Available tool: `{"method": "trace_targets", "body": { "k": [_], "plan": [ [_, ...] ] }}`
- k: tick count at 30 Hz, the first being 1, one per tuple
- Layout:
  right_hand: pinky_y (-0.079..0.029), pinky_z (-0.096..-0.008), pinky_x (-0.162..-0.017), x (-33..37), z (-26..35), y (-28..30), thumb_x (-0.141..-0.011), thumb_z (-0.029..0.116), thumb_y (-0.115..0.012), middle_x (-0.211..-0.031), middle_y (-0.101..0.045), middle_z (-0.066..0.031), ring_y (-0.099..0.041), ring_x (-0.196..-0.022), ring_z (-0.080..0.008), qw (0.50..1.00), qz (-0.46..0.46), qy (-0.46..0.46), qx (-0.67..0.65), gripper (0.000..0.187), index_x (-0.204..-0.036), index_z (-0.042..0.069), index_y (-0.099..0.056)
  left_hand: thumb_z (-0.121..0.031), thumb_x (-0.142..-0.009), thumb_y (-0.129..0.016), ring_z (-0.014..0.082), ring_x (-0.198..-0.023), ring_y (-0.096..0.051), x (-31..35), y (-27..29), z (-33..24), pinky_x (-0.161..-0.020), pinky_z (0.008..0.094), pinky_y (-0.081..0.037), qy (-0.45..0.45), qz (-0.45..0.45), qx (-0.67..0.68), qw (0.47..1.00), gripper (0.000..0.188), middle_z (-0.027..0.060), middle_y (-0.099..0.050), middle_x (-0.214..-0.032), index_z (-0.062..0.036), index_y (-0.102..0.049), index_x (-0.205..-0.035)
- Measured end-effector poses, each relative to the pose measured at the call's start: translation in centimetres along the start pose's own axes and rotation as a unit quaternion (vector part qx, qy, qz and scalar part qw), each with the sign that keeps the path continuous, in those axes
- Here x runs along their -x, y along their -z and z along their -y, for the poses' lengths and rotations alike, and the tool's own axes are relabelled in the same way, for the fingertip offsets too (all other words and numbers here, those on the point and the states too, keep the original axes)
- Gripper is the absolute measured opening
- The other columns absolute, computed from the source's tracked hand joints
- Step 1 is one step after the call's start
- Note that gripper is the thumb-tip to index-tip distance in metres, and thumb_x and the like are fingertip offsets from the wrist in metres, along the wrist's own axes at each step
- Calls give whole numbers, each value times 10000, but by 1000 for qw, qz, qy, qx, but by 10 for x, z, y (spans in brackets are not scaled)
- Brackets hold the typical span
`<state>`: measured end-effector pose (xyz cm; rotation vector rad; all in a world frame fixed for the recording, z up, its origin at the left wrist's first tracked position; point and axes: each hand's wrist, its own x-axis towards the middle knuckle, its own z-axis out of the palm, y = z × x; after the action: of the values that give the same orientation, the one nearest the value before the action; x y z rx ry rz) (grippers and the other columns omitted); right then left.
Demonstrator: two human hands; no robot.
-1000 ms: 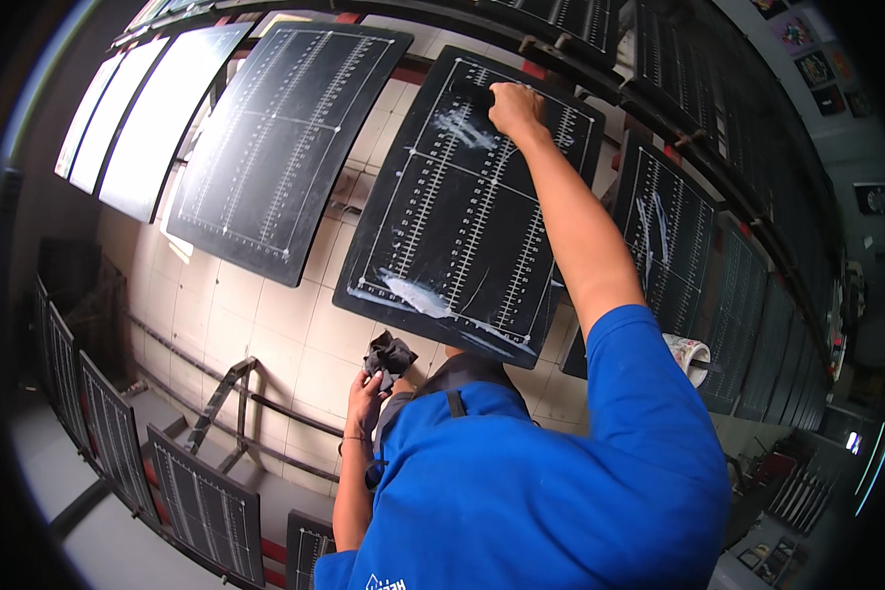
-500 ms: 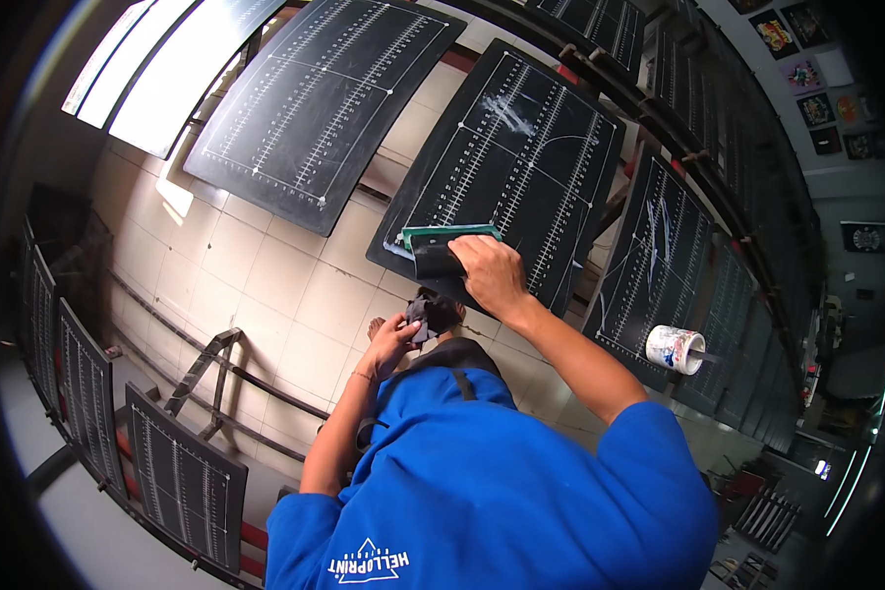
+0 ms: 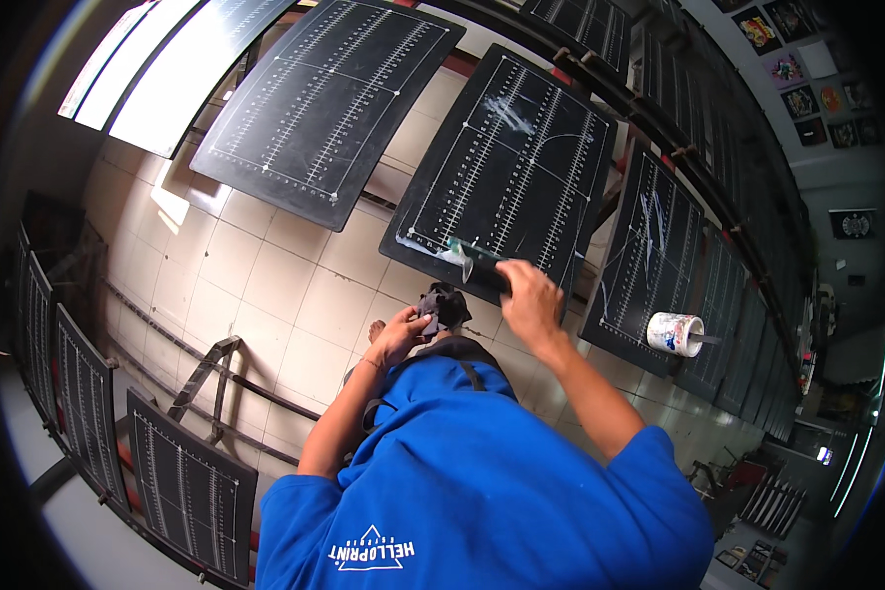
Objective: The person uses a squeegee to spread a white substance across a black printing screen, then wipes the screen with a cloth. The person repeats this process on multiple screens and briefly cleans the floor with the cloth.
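Observation:
My right hand [image 3: 531,303] is closed round the black handle of a squeegee [image 3: 483,272] with a green blade. The squeegee is tilted over the near edge of a black printing board [image 3: 452,177] marked with white scales. White paste [image 3: 433,248] lies along that edge and clings to the blade's left end. Further up, the board carries a whitish smear [image 3: 508,113]. In front of my body, my left hand [image 3: 397,336] grips a crumpled dark cloth [image 3: 445,307], just off the board's near edge.
A paint-stained white tub [image 3: 669,333] with a tool in it rests on the board [image 3: 649,246] to the right. Another marked board [image 3: 315,108] stands to the left. Dark metal rails [image 3: 639,113] run behind. More boards [image 3: 187,482] line the lower left, over a tiled floor [image 3: 275,295].
My right hand has shifted right and turned the squeegee, leaving white paste exposed along the board's near edge. My left hand has moved slightly right with the cloth.

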<state>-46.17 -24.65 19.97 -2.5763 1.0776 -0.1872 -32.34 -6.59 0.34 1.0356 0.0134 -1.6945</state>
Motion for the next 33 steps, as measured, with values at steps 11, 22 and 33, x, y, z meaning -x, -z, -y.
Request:
{"method": "trace_targets", "body": {
  "k": [11,22,33],
  "plan": [
    [-512,-362,-883,-23,-5,-66,-875,56,-525,-1138,-644,-67,-619,-1067,-235,987,-123,70,82,303,-1158,48,-633,-181,-966,-606,129,-870,-612,16,14,-3,-763,297,-507,32,-24,-14,999,251,33,-630,-1004,-61,-548,-1179],
    [-530,-460,-845,-150,-38,5,-765,52,-627,-1051,-693,-83,-669,-960,-324,998,-33,-8,50,326,-1077,115,-699,-179,-963,-607,142,-914,-609,20,27,-6,-737,272,-489,2,-55,1,998,281,57,-628,-1042,-55,-535,-1205],
    [-542,-459,-788,-91,-24,-6,-711,16,-630,-993,-709,-93,-688,-892,-321,996,59,42,48,323,-1004,112,-724,-178,-979,-579,136,-880,-575,12,10,-1,-766,279,-485,-8,-54,5,999,309,39,-603,-1059,-45,-503,-1247]
  ]
}}
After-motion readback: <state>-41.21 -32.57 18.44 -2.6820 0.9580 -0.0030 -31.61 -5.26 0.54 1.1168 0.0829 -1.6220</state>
